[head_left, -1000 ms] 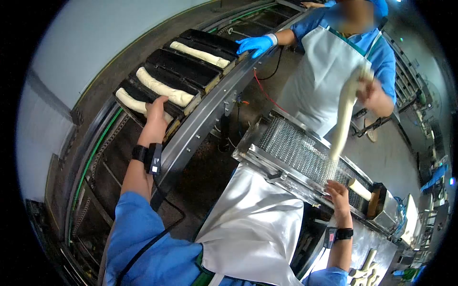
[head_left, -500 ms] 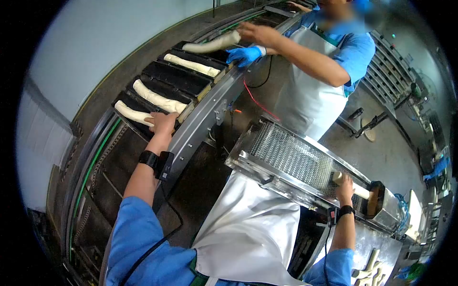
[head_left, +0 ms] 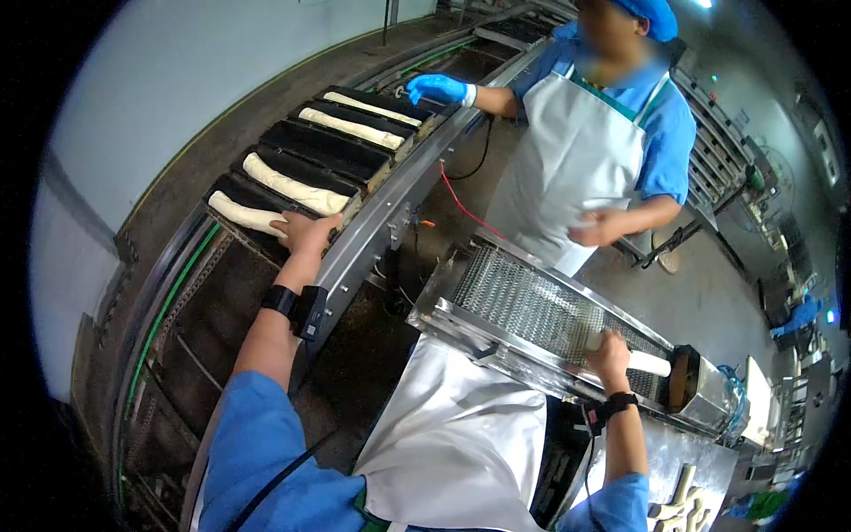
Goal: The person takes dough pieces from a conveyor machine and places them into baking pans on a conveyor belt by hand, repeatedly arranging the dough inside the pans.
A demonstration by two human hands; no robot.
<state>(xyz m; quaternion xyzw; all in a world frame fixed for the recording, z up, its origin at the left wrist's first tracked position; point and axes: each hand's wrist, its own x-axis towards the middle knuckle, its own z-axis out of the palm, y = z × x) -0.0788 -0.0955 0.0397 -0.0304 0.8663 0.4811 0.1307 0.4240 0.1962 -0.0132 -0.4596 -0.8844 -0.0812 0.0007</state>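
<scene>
My left hand (head_left: 306, 232) rests at the near end of a dough strip (head_left: 239, 213) in the nearest compartment of the black pans (head_left: 321, 152), its fingers on the dough and pan edge. Longer dough strips lie in other compartments, and the middle one holds none. On the right, my right hand (head_left: 610, 356) is wrapped round a dough roll (head_left: 650, 363) on the metal mesh conveyor (head_left: 523, 297). The roll sticks out to both sides of the fist, near the metal box at the belt's end.
Across the mesh conveyor stands a co-worker (head_left: 576, 133) in a white apron, one hand blue-gloved and the other bare. A steel rail (head_left: 372, 226) runs beside the pans. More dough pieces (head_left: 683, 504) lie on a metal table at the lower right.
The co-worker's dough strip now lies in the farthest pan compartment, and both their hands have pulled back. My right hand has closed on the roll and shifted it slightly left.
</scene>
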